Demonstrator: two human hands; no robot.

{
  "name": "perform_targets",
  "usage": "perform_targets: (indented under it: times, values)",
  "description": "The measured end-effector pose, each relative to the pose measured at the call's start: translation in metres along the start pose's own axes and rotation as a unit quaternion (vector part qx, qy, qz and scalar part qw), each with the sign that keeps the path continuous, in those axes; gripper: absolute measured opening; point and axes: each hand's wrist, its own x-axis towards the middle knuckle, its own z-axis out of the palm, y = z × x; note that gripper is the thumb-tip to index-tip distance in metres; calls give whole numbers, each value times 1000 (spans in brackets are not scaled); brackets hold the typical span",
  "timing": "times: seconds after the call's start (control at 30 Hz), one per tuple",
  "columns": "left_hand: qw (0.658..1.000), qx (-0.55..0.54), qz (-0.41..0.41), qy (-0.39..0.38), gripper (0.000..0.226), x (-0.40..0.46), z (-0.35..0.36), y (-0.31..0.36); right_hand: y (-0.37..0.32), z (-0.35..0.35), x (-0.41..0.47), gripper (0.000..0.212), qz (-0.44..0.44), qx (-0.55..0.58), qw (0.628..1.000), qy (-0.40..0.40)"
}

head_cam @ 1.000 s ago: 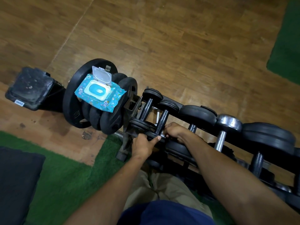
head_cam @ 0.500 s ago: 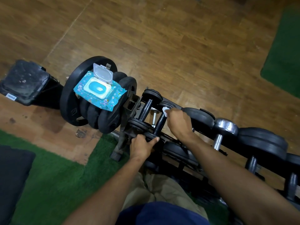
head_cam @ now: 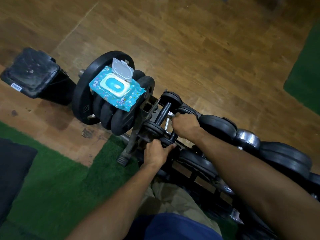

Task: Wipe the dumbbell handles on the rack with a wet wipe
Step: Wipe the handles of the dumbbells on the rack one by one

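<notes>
My right hand [head_cam: 186, 126] is curled round the handle of the second dumbbell [head_cam: 173, 136] from the left end of the rack [head_cam: 138, 134], fingers wrapped over the far part of the bar, so that only the near stub of the dark handle shows below my fist. Whether the wet wipe is under my palm I cannot tell, since no white shows from beneath my fingers. My left hand [head_cam: 156, 153] grips the near weight end of that same dumbbell, thumb stretched along its rim to the right and fingers closed over it. Just to the left lies the first dumbbell [head_cam: 163, 113], its dark handle bare, tilted from near left to far right across the rails. To the right of my right hand the top row runs on with a fat black dumbbell head [head_cam: 218, 124], a chrome head [head_cam: 247, 138] and larger black ones beyond, partly hidden by my right forearm. At the left end of the rack a stack of black weight plates [head_cam: 103, 108] stands on edge, and the blue pack of wet wipes [head_cam: 116, 87] rests on top of them with its clear lid flipped up. A black bin [head_cam: 32, 76] sits on the wood floor [head_cam: 207, 49] far left, and green turf [head_cam: 60, 179] covers the near left.
</notes>
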Motion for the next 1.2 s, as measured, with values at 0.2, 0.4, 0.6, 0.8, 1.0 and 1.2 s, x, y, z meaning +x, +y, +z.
perform_targets:
  times: [0.2,0.4,0.6,0.8,1.0,1.2]
  values:
    - [1000,13,3,-9,62,-1,-1,0,-14,-5,21,18,-86,29,976,-198]
    - [1000,11,7,-13,59,-1,0,-1,-9,5,24,28,-114,84,968,-207]
    - [1000,6,12,2,63,3,3,-4,14,-4,-7,27,-181,176,959,-128]
    - [1000,16,20,8,63,4,5,-7,24,23,-38,18,-99,273,954,-81]
    - [999,26,39,-1,66,7,5,-12,19,62,-41,22,131,493,847,-149]
    - [998,42,44,-5,66,9,4,-9,11,70,-24,28,292,745,573,-178]
